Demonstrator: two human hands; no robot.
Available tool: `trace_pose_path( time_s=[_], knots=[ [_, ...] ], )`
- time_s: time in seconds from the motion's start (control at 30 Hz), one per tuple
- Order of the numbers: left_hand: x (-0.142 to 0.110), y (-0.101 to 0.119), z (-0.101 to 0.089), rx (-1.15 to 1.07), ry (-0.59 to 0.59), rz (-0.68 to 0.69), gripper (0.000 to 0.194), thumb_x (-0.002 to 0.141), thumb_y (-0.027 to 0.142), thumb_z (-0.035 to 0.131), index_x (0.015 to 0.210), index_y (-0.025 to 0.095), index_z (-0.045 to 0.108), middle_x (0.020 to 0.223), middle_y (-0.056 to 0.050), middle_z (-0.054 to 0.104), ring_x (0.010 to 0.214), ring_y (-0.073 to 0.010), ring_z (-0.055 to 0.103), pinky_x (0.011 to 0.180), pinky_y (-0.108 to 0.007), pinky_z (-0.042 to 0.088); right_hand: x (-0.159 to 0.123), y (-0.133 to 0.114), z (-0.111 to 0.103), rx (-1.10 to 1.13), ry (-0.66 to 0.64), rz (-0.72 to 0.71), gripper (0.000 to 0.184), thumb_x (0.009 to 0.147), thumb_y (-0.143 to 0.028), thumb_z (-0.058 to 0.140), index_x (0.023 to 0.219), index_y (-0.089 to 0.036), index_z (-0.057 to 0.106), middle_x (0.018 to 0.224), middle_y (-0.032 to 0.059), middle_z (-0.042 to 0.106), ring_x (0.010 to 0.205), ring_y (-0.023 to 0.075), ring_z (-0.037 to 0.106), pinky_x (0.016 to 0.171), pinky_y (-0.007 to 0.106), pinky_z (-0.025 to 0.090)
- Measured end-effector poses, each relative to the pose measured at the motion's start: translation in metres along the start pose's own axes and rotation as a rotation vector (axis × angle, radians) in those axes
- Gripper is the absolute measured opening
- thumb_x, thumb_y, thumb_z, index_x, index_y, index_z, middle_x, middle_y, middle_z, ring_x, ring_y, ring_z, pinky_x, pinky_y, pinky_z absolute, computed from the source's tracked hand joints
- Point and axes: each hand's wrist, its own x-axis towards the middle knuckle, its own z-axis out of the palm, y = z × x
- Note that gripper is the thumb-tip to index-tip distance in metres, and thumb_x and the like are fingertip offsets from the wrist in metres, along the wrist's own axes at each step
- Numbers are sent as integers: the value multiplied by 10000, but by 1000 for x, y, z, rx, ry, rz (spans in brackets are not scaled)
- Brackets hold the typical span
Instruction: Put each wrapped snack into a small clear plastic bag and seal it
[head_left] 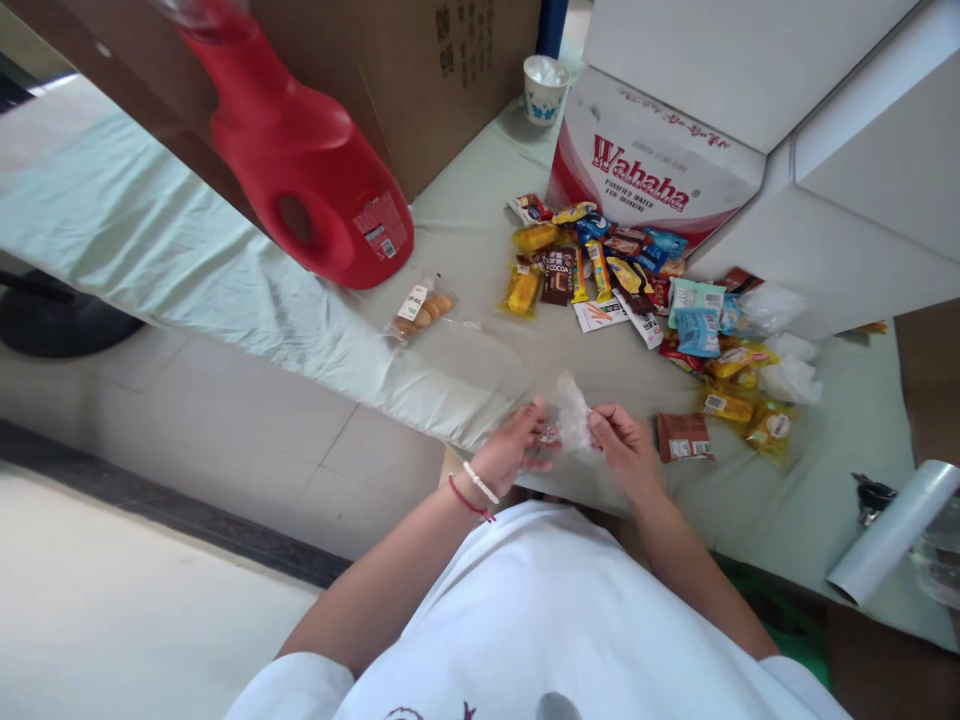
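A crumpled clear plastic bag (pixel 574 412) is held up over the front edge of the table. My right hand (pixel 624 448) pinches its right side between thumb and fingers. On the bag's other side is my left hand (pixel 514 445), slightly blurred, with its fingers apart around the bag's lower left part. Whether those fingers touch the plastic is not clear. Just right of my right hand lies a brown snack packet (pixel 684 437). A clear pack of round biscuits (pixel 424 308) with a white label rests farther off to the left.
Several wrapped snacks (pixel 634 270) are heaped before a Wahaha carton (pixel 652 165). A big red jug (pixel 322 180) stands at left by a brown cardboard box (pixel 450 90). Behind is a paper cup (pixel 545 92). A plastic film roll (pixel 892 530) lies at the right edge.
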Motion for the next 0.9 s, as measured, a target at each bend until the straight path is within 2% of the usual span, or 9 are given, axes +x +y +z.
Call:
trace_pose_path(
  time_s=[0.07, 0.17, 0.27, 0.4, 0.5, 0.57, 0.67, 0.77, 0.9],
  knots=[
    [4, -7, 3, 28, -35, -13, 472, 655, 499, 915, 876, 170, 658, 780, -10, 671, 675, -119, 641, 540, -208, 486, -3, -1, 1, 21, -30, 2, 388, 880, -603, 679, 845, -218, 651, 644, -32, 509, 588, 119, 439, 565, 254, 382],
    [12, -7, -1, -104, -75, 48, 444, 557, 307, 979, 825, 155, 659, 661, 44, 586, 554, -59, 533, 518, -191, 433, 0, 2, -9, 180, 93, 20, 380, 817, -589, 746, 860, -230, 629, 680, -37, 522, 584, 109, 440, 551, 240, 386],
    [13, -1, -9, -223, -95, 158, 437, 564, 283, 973, 842, 162, 658, 659, 58, 573, 544, -50, 514, 541, -197, 432, 7, 9, -29, 264, 227, 95, 427, 736, -577, 808, 873, -236, 591, 717, -40, 532, 576, 102, 440, 506, 224, 372],
    [7, 0, -9, -144, -30, 324, 436, 560, 312, 972, 817, 170, 650, 701, 54, 589, 601, -55, 527, 582, -192, 428, 6, 13, -44, 131, 419, 81, 462, 728, -591, 816, 876, -238, 560, 674, -59, 500, 536, 93, 407, 459, 209, 337],
    [1, -5, 2, -61, -34, 405, 449, 548, 282, 972, 855, 180, 660, 763, 38, 615, 714, -77, 554, 662, -195, 460, 0, 7, -28, 54, 232, 85, 429, 814, -619, 735, 971, -242, 604, 765, -17, 600, 594, 115, 508, 478, 220, 402],
    [-1, -7, 10, -57, -92, 401, 496, 546, 251, 971, 929, 192, 662, 800, 30, 631, 779, -94, 575, 721, -208, 482, 3, 3, -10, 62, 44, 129, 496, 748, -570, 805, 1078, -248, 623, 858, 8, 658, 688, 144, 586, 516, 234, 463],
    [-1, -4, 9, -108, -124, 374, 535, 563, 238, 967, 998, 209, 658, 822, 35, 627, 749, -83, 566, 696, -205, 471, 13, -1, 4, 148, -20, 154, 449, 705, -505, 835, 1006, -231, 646, 758, -27, 605, 620, 119, 536, 518, 234, 460],
    [1, 7, -8, -166, -72, 382, 544, 559, 252, 967, 1012, 221, 667, 831, 46, 607, 659, -60, 524, 617, -202, 439, 20, -2, -11, 261, 59, 159, 376, 704, -496, 827, 897, -222, 655, 711, -42, 559, 555, 87, 469, 500, 225, 423],
    [10, 25, -42, -128, 58, 435, 497, 548, 234, 952, 965, 209, 682, 821, 36, 615, 653, -65, 530, 611, -202, 439, 14, 5, -61, 272, 97, 222, 436, 604, -461, 900, 894, -218, 685, 731, -33, 591, 563, 83, 474, 477, 209, 384]
  ],
)
